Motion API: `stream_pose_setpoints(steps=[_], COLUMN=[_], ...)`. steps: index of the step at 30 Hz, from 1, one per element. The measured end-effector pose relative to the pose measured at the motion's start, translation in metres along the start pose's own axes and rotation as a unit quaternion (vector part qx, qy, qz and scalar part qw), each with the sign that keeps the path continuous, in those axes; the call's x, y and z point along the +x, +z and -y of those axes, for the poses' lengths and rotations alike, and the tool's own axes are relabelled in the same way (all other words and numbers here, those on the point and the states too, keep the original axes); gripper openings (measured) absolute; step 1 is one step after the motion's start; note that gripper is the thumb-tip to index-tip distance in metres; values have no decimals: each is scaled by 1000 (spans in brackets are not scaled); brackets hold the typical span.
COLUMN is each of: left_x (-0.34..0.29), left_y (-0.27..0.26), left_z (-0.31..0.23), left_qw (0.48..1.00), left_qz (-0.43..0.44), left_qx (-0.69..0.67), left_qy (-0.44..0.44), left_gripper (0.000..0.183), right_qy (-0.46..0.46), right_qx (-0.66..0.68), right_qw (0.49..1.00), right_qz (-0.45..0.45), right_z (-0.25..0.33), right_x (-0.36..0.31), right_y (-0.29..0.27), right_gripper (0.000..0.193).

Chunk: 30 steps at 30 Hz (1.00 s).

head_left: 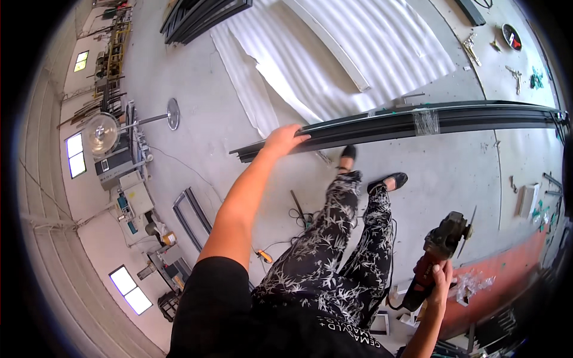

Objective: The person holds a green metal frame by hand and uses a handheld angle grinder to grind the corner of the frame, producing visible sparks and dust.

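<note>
Left hand (284, 139) stretched out, fingers curled over the near end of the long black metal bars (406, 122), clamped on the top edge. Bars lying as 1 bundle across the concrete floor (197, 119), bound with clear tape (427, 122) about midway along. Right hand (440, 280) low and well off from the bars, closed around the red handle of an angle grinder (439, 250), disc end pointing up toward the bundle.

Judged from the grip: best done with the left palm pressing the bundle down firmly and kept clear of any cut line, the grinder brought in square to the bars, its cord (301, 218) kept behind the feet. 2 feet in black flat shoes (388, 179) just beside the bars, so a steady stance matters.

Beyond the bars, wide white foam sheets (334, 53) spread on the floor. Further past those, more dark profiles (200, 18). On the near side of the bars, a small rectangular frame (191, 218) flat on the concrete, an orange-handled tool (262, 256) by the legs. Away from the left end of the bars, a standing fan (101, 134), machines and bright windows (76, 155) along the wall. Past the taped stretch, scattered small hardware (513, 74) on the floor.
</note>
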<state>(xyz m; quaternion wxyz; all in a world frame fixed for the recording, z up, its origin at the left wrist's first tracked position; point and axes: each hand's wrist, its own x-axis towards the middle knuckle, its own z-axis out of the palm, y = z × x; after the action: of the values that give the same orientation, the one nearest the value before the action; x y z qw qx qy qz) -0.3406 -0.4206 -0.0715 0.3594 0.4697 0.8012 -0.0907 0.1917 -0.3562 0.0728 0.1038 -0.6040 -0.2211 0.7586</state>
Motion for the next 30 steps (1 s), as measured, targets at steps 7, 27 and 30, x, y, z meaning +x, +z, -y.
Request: stream_pose_setpoints(steps=[7, 27, 30], left_x=[15, 78, 73], left_y=[39, 148, 155], left_z=[-40, -133, -129], left_qw=[998, 961, 960], left_qz=[38, 198, 179], left_qx=[-8, -116, -135], left_qy=[50, 156, 169], left_gripper=[60, 71, 70], right_qy=[-30, -46, 23], right_qx=[19, 282, 360], right_qw=[998, 953, 925], right_qz=[-44, -99, -117], right_z=[-82, -293, -300], right_x=[-19, -31, -34], right_y=[-23, 57, 86], right_gripper=[62, 55, 62])
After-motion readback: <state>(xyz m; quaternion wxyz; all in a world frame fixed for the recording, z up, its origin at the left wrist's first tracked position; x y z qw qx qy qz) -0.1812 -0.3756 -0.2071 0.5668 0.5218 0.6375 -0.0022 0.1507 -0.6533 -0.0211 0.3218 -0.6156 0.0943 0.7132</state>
